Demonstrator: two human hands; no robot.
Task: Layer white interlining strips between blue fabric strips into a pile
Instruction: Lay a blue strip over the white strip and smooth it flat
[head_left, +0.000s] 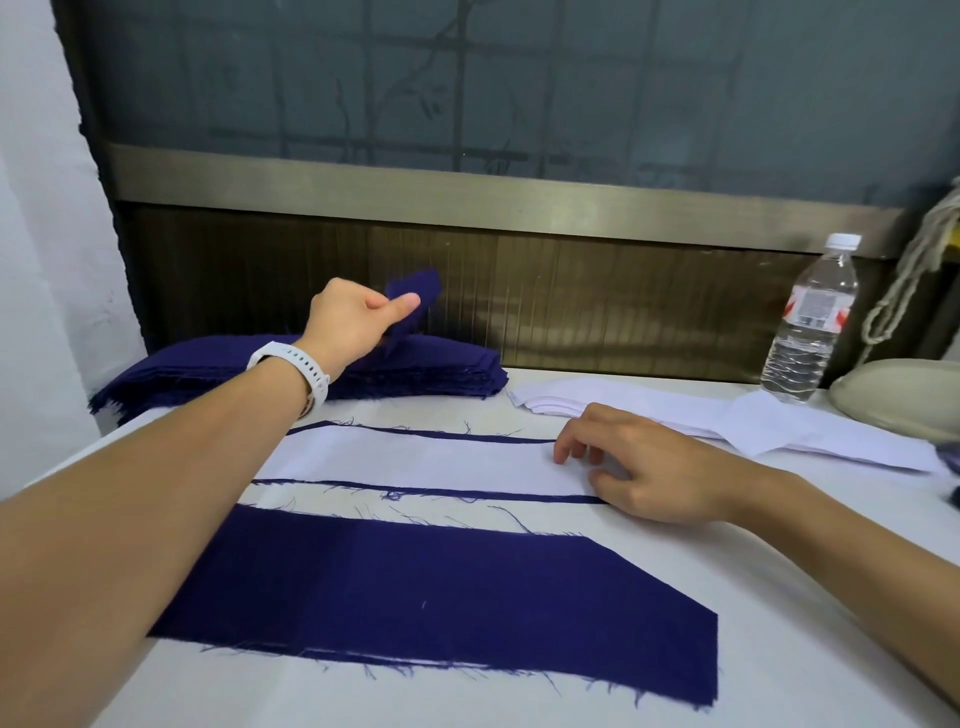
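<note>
The blue strip (414, 291) is pinched in our left grip (347, 323), lifted just above the blue stack (218, 382), while the pile (415, 458), topped w/ white interlining, lies nearer us & right of that grip, long axis left-right, w/ our right grip (641, 467) relaxed, fingertips resting on its right end.

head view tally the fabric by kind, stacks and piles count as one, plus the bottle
blue stack: 1
white stack: 1
layered pile, white on top: 1
loose blue pieces: 2, the held strip pinched in the left hand and the front piece
water bottle: 1
total: 6
</note>
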